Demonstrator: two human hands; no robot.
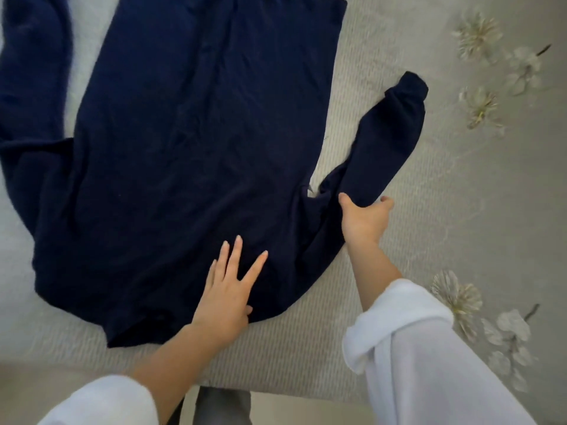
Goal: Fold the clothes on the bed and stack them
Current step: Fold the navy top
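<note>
Navy sweater (pixel 184 133) flat on bed (pixel 445 216)

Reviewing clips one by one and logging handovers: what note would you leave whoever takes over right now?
Left hand: fingers straight, pressing flat on the navy top near its close edge.
Right hand: grips the sleeve on its side, which lies out on the bedspread.
Done: top spread flat.
Left: fold both sleeves in, fold the body, stack it; no stack in view.

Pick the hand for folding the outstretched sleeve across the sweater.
Right. The right hand grips the sleeve near its base; the left hand lies flat on the navy sweater, pinning it.
</note>
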